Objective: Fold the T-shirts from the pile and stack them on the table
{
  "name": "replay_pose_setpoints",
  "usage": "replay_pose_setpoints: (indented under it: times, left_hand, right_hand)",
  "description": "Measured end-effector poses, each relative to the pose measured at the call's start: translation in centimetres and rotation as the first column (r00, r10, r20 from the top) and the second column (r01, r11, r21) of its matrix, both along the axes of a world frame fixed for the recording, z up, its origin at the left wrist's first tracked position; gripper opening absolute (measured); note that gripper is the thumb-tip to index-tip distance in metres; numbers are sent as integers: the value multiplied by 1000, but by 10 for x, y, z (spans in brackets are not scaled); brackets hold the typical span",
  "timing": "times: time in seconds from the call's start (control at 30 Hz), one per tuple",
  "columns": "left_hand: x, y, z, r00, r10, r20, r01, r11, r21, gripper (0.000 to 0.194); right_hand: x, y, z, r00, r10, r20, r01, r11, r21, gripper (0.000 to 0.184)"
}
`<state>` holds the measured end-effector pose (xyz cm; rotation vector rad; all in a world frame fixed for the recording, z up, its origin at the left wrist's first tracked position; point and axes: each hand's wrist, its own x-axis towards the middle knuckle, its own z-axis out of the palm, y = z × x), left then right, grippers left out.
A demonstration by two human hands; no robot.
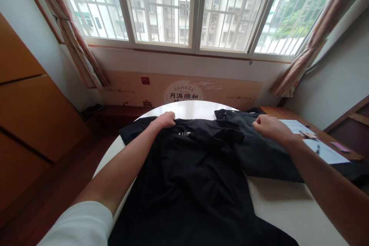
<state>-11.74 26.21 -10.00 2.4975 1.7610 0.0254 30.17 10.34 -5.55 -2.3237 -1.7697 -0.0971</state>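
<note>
A black T-shirt [198,177] with a small white print lies rumpled over the round table [282,200], its lower part running out of view towards me. At its far edge, left of the print, my left hand [166,120] is closed on the fabric. My right hand [263,125] makes a fist to the right of the shirt's right sleeve, over a folded dark garment [265,157]. Nothing shows sticking out of that fist. Whether it touches the garment underneath I cannot tell.
Papers [323,150], a pen and a pink item [340,147] lie on the wooden desk [273,112] at right. Beyond the table is a low wall with a printed banner [123,88] under the barred windows. A wooden cabinet [37,115] stands at left.
</note>
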Motion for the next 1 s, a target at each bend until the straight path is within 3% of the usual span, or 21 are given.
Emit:
replay_pose_setpoints:
  times: [0.07,0.2,0.37,0.57,0.73,0.83,0.9,0.93,1.0]
  left_hand:
    - [2,-2,-8,999,3,37,-4,999,34,37]
    - [6,-11,-25,997,14,75,-24,990,138,35]
    - [4,-22,-29,998,-9,55,-4,973,230,31]
    - [-1,-18,-22,996,40,75,-57,969,240,28]
    - [-2,-12,-19,990,-24,142,-20,953,303,32]
    - [-8,-9,-14,982,-120,144,69,946,318,23]
    - [-15,-7,-7,971,-154,184,129,981,143,7]
    - [-19,-6,-3,959,-167,230,169,986,10,11]
    - [-27,-4,6,924,-167,343,248,947,-206,30]
  right_hand:
    - [-31,13,2,995,86,51,-89,995,45,25]
    - [-109,61,1,922,387,6,-385,919,-88,36]
    - [-169,124,-24,886,461,-49,-461,862,-212,41]
    - [-165,151,-40,856,513,-70,-501,788,-359,8]
    - [-150,147,-33,850,523,66,-496,836,-235,20]
    - [-146,136,-30,813,570,119,-548,818,-178,19]
    - [-144,127,-31,771,628,104,-601,772,-205,11]
    - [-144,123,-32,748,660,78,-628,740,-240,8]
    - [-143,118,-34,720,693,-21,-663,679,-316,21]
